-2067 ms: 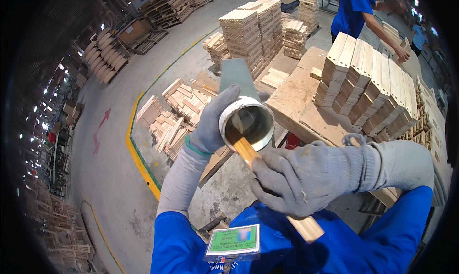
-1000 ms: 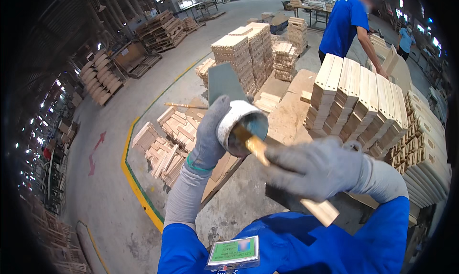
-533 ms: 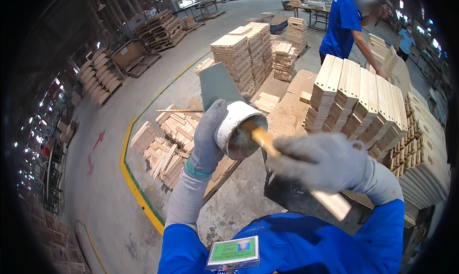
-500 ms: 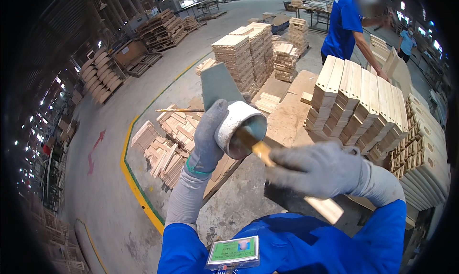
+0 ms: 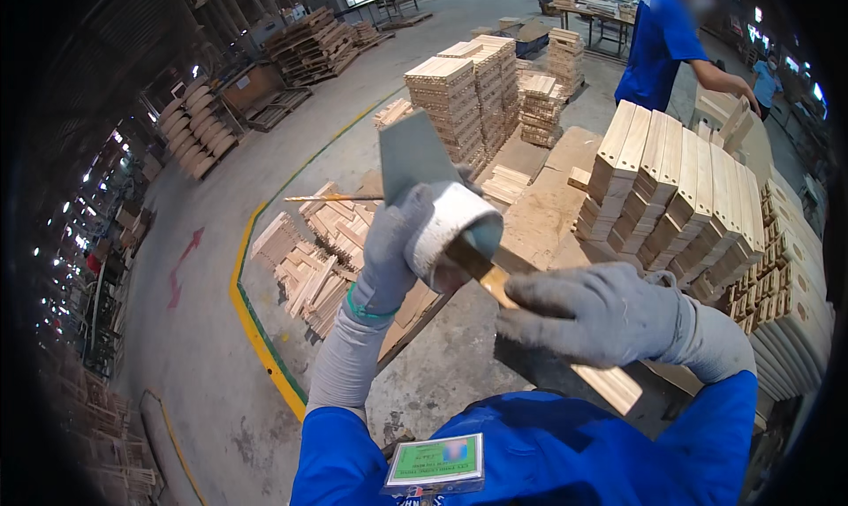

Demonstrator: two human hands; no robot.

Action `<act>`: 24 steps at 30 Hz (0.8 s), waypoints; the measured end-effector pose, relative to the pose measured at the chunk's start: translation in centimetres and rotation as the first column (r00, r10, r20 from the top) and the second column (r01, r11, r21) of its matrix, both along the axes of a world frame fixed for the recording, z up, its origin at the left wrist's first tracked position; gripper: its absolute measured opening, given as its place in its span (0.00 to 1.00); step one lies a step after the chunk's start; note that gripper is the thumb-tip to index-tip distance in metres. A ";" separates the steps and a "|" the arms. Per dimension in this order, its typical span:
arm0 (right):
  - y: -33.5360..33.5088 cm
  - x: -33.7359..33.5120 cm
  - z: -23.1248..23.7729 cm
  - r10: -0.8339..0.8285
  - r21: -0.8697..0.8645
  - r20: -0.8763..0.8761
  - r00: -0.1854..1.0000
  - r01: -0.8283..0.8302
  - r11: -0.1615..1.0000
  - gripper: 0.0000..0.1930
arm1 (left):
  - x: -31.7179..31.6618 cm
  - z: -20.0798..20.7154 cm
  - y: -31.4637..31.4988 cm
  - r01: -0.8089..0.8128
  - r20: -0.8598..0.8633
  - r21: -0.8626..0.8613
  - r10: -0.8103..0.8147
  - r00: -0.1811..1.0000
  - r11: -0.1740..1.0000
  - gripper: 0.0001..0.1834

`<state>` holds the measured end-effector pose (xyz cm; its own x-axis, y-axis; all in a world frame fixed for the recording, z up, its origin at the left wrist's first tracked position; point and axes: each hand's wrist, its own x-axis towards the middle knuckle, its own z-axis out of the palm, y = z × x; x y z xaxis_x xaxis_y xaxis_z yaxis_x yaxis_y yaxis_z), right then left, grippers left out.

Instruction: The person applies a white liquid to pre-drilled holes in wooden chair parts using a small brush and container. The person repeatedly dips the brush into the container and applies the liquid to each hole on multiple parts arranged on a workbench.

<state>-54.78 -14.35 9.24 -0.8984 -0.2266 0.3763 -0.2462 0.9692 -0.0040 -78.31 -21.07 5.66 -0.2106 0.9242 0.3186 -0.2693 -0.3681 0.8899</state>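
Gloved in grey, my left hand (image 5: 389, 250) is closed round a white cup (image 5: 437, 228), tilted so its mouth faces right and toward me. A flat grey-green tapered piece (image 5: 411, 157) sticks up behind the cup, and a thin brownish stick (image 5: 336, 197) juts out left of the hand; how each is held is hidden. My right hand (image 5: 592, 311), also gloved, is closed on a flat scraper-like tool (image 5: 493, 281) with a yellowish handle. Its dark flat end reaches inside the cup's mouth; what the cup contains cannot be made out.
Stacked drilled wooden boards (image 5: 671, 179) stand at right, near curved pieces (image 5: 786, 320). Ahead are tall wood stacks (image 5: 442, 99); loose slats (image 5: 309, 258) lie left. Below my right hand is a pale board (image 5: 609, 389). A co-worker in blue (image 5: 658, 46) stands far right.
The view has shifted slightly, so the surroundings sit a little further right. My right hand keeps the tool in the cup's mouth. The co-worker's arm has moved right, off the stacked boards.
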 end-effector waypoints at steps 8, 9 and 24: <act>1.0 0.3 -0.6 -0.076 0.088 -0.312 0.947 0.109 0.990 0.16 | -0.4 0.9 -1.0 -0.021 -0.139 -0.004 0.021 0.990 1.000 0.26; 1.3 0.2 -1.5 -0.057 0.000 -0.282 0.958 0.060 0.998 0.17 | -0.1 1.0 -1.0 0.002 -0.105 0.016 -0.001 0.995 1.000 0.26; -2.5 -2.1 -1.5 0.138 -0.072 -0.336 0.932 -0.172 0.982 0.15 | 0.2 -2.9 -1.4 -0.046 0.069 0.137 0.037 0.997 0.990 0.49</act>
<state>-56.93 -16.88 7.76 -0.6776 -0.2996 0.6717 -0.3971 0.9177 0.0087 -78.11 -22.42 2.80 -0.2725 0.8625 0.4265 -0.3081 -0.4982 0.8105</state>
